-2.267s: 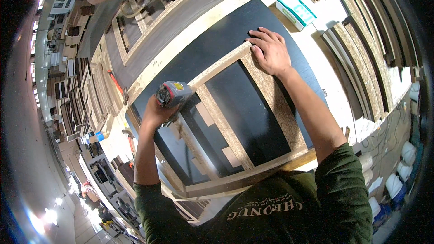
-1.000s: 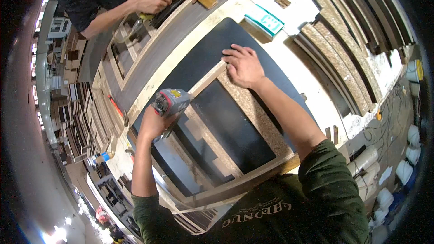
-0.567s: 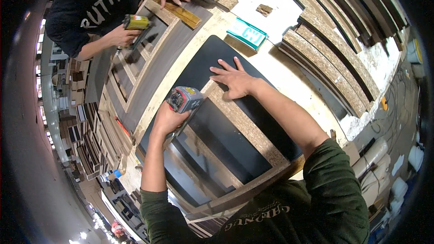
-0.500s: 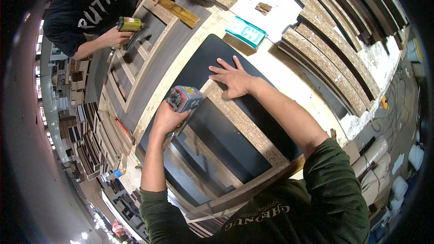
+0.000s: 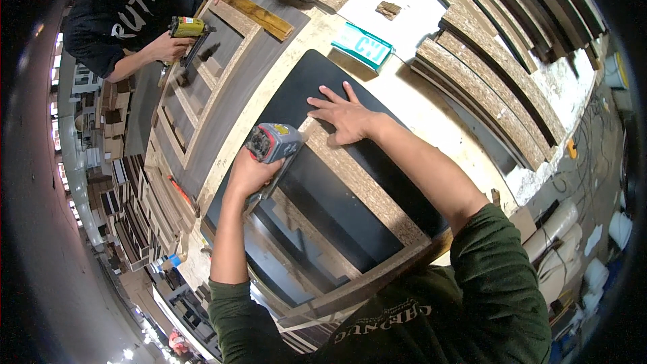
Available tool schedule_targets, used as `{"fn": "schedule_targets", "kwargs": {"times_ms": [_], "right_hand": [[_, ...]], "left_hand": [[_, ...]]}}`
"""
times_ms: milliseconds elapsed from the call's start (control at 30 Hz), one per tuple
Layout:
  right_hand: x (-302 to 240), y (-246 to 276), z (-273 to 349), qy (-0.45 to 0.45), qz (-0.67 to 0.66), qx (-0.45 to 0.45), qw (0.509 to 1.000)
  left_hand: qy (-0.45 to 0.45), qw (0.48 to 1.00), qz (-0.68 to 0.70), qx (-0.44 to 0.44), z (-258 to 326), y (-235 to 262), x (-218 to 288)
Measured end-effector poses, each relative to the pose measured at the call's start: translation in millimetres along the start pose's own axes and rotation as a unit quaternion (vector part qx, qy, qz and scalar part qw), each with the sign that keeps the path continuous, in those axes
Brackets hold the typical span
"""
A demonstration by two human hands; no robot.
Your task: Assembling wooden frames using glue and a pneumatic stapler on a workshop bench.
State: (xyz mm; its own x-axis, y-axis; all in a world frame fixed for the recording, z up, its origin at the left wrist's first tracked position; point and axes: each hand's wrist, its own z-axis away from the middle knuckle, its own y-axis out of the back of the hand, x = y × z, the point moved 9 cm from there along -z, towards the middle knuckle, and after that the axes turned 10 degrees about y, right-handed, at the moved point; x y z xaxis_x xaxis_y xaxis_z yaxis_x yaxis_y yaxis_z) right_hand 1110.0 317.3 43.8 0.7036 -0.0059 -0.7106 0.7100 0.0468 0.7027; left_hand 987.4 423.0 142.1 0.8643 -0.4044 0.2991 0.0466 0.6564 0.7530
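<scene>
My left hand (image 5: 251,175) is wrapped round the handle of a grey and red nail gun (image 5: 282,141). The gun's nose meets the far end of a particleboard strip (image 5: 367,185), part of a wooden frame lying on a black panel (image 5: 303,81). Fingers spread, my right hand (image 5: 349,121) rests over that same end and on the panel beyond. Whether it also grips the strip's edge is hard to see. The frame's curved near rail (image 5: 367,288) runs close to my body.
Across the bench, a co-worker holds a yellow nail gun (image 5: 189,27) over another wooden frame (image 5: 222,101). A teal and white box (image 5: 364,46) sits past the panel. Curved particleboard pieces (image 5: 485,98) are stacked at the right. Cables (image 5: 583,162) lie on the floor.
My hands and nail gun stay almost in place. The co-worker's yellow nail gun has shifted slightly up and left, and their other hand has moved left a little.
</scene>
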Motion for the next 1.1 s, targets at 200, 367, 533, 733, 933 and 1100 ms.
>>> {"fn": "schedule_targets", "kwargs": {"times_ms": [200,367,533,733,933,1100], "right_hand": [[-5,1,-4,0.008,-0.003,-0.001,1.0],[-1,-1,-2,0.003,-0.01,-0.007,1.0],[-2,0,-1,0.003,-0.016,-0.006,1.0],[-4,0,-3,0.017,0.0,-0.004,1.0],[5,7,13,-0.021,0.019,0.08,0.996],[-60,-15,69,-0.128,0.074,0.077,0.986]], "left_hand": [[-0.013,0.996,-0.08,0.023,-5,1,2],[-0.003,1.0,-0.005,0.012,3,3,13],[-0.021,0.998,-0.056,0.014,-7,0,19],[0.018,0.995,-0.088,0.032,33,11,-15],[0.022,0.986,-0.056,0.157,176,33,-92],[0.24,0.906,0.122,0.327,277,11,-323]]}}
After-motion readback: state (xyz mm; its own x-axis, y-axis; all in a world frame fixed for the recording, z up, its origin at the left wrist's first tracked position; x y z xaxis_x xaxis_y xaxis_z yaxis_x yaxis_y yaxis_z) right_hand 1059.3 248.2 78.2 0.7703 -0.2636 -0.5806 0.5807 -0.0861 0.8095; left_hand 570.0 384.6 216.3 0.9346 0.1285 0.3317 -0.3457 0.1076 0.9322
